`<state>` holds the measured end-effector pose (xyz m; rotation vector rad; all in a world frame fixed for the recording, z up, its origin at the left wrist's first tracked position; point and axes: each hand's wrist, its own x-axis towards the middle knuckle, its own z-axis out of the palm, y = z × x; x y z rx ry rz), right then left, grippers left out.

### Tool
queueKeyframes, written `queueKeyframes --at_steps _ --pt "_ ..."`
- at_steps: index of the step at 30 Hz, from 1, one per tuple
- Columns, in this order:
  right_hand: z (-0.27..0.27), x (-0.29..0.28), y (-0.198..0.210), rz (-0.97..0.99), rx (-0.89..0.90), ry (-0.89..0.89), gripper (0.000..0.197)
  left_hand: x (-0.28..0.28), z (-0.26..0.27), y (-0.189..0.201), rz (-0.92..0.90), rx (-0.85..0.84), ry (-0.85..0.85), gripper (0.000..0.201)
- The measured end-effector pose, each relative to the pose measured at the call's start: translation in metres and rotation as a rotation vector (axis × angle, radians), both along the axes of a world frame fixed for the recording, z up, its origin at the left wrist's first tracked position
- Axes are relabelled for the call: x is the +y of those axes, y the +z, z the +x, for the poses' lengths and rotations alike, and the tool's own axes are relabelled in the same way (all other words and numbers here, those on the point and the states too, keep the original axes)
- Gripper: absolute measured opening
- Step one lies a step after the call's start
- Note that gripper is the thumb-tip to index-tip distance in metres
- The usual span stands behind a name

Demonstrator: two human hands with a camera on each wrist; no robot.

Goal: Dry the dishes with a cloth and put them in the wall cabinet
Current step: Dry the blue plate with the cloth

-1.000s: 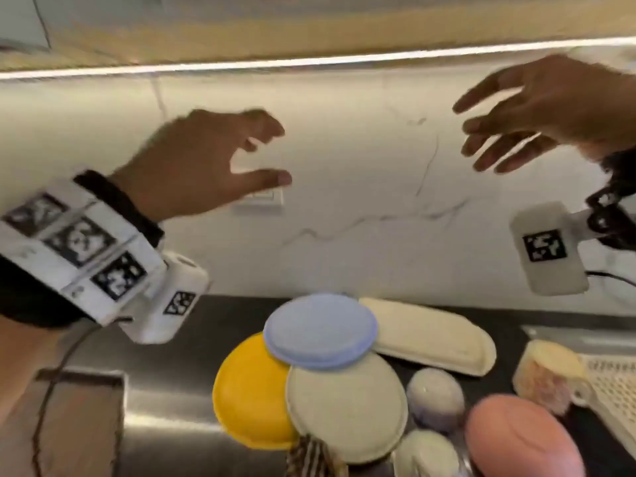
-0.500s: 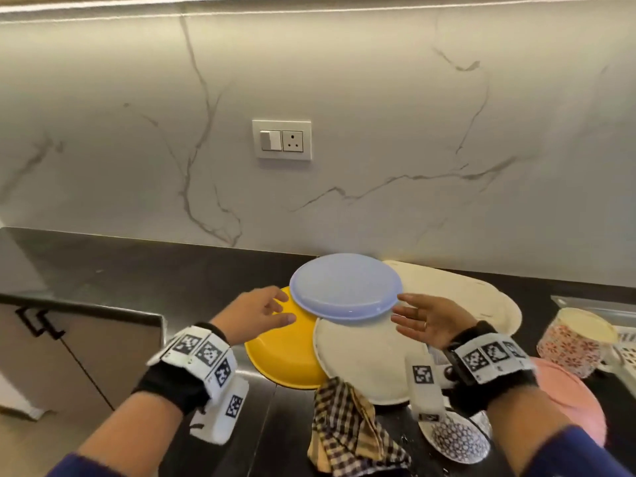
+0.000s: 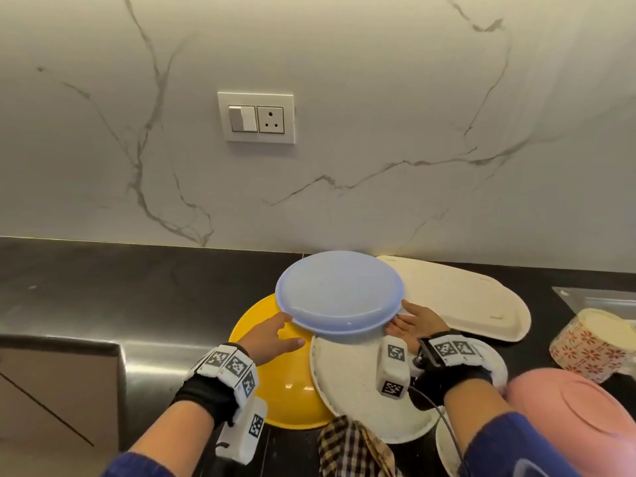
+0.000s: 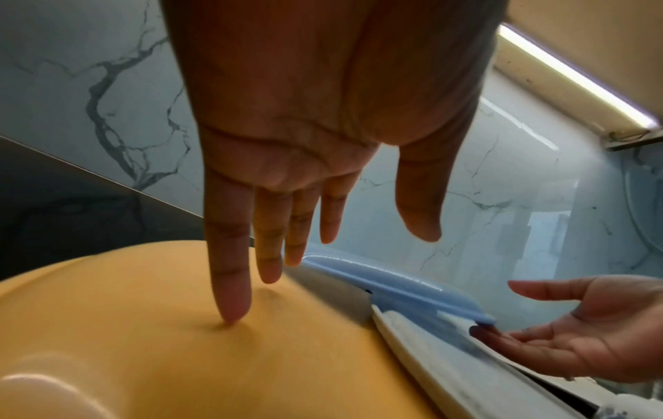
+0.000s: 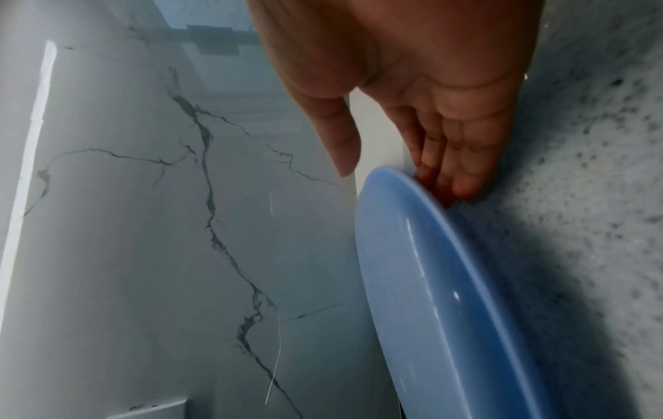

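Note:
An upturned blue plate (image 3: 339, 297) lies on top of a yellow plate (image 3: 282, 380) and a speckled white plate (image 3: 358, 390) on the dark counter. My left hand (image 3: 292, 328) is at the blue plate's left rim with straight fingers (image 4: 229, 297), the little finger touching the yellow plate (image 4: 143, 340). My right hand (image 3: 399, 315) is at the right rim. Its fingers (image 5: 462, 181) slide under the blue plate (image 5: 430, 283), while the thumb stays clear above it. A checked cloth (image 3: 354, 449) lies bunched at the front edge, held by neither hand.
Behind the plates lies an oblong cream tray (image 3: 457, 297). A floral cup (image 3: 592, 346) and a pink bowl (image 3: 578, 425) sit at the right. A wall socket (image 3: 256, 117) is on the marble backsplash. The counter (image 3: 103, 287) stretches left.
Both hands came down from high by the wall to the stack of plates. They have closed in on the blue plate's two sides, and the right fingers now reach under its rim.

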<state>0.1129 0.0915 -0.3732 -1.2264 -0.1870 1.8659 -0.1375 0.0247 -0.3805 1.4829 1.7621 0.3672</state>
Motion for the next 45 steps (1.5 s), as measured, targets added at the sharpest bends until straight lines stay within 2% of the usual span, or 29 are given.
queueKeyframes --at_steps 4,8,11,15,18,20,22,23,25,27,29,32,33,35,37,40,43,45 --pt "-0.014 0.001 0.003 0.096 0.039 -0.018 0.041 0.001 -0.004 0.003 0.034 -0.077 0.030 0.062" --pt "-0.023 0.001 0.018 0.242 -0.106 -0.019 0.037 -0.008 -0.004 0.018 0.105 -0.170 0.086 0.056" --pt "-0.020 -0.011 0.046 0.429 -0.261 0.024 0.031 -0.022 -0.002 0.037 0.218 -0.341 0.184 0.049" --pt "-0.014 -0.048 0.093 0.898 -0.610 0.148 0.015 -0.048 0.007 0.071 0.348 -0.816 0.349 0.046" --pt "-0.016 -0.084 0.104 1.279 -1.056 0.200 0.008 -0.070 0.019 0.091 0.367 -1.122 0.380 0.071" --pt "-0.017 -0.110 0.096 1.478 -1.418 0.211 0.013 -0.087 0.027 0.098 0.343 -1.309 0.399 0.085" --pt "-0.017 -0.139 0.085 1.627 -1.665 0.261 0.015 -0.104 0.032 0.099 0.322 -1.436 0.400 0.092" --pt "-0.016 -0.151 0.077 1.679 -1.732 0.295 0.023 -0.112 0.034 0.098 0.323 -1.457 0.382 0.096" --pt "-0.013 -0.171 0.059 1.764 -1.727 0.323 0.034 -0.130 0.036 0.089 0.343 -1.432 0.398 0.092" --pt "-0.009 -0.187 0.049 1.823 -1.680 0.305 0.032 -0.146 0.038 0.078 0.378 -1.380 0.483 0.064" --pt "-0.004 -0.195 0.047 1.766 -1.542 0.322 0.037 -0.160 0.039 0.068 0.422 -1.368 0.567 0.045" --pt "0.015 -0.188 0.042 1.335 -1.299 0.426 0.055 -0.181 0.024 0.055 0.490 -1.402 0.715 0.032" --pt "0.022 -0.183 0.038 1.181 -1.232 0.455 0.053 -0.188 0.016 0.052 0.511 -1.422 0.757 0.034" --pt "0.028 -0.176 0.025 0.887 -1.094 0.510 0.036 -0.198 -0.001 0.046 0.552 -1.431 0.791 0.041" --pt "0.021 -0.174 0.006 0.661 -1.166 0.696 0.032 -0.203 -0.011 0.043 0.566 -1.399 0.814 0.029" --pt "0.000 -0.178 -0.018 0.501 -1.429 1.020 0.057 -0.202 -0.020 0.041 0.571 -1.381 0.827 0.018" --pt "-0.022 -0.186 -0.032 0.503 -1.575 1.057 0.076 -0.198 -0.027 0.039 0.554 -1.359 0.822 0.021" --pt "-0.034 -0.193 -0.035 0.492 -1.658 1.059 0.079 -0.196 -0.033 0.036 0.540 -1.351 0.818 0.026"
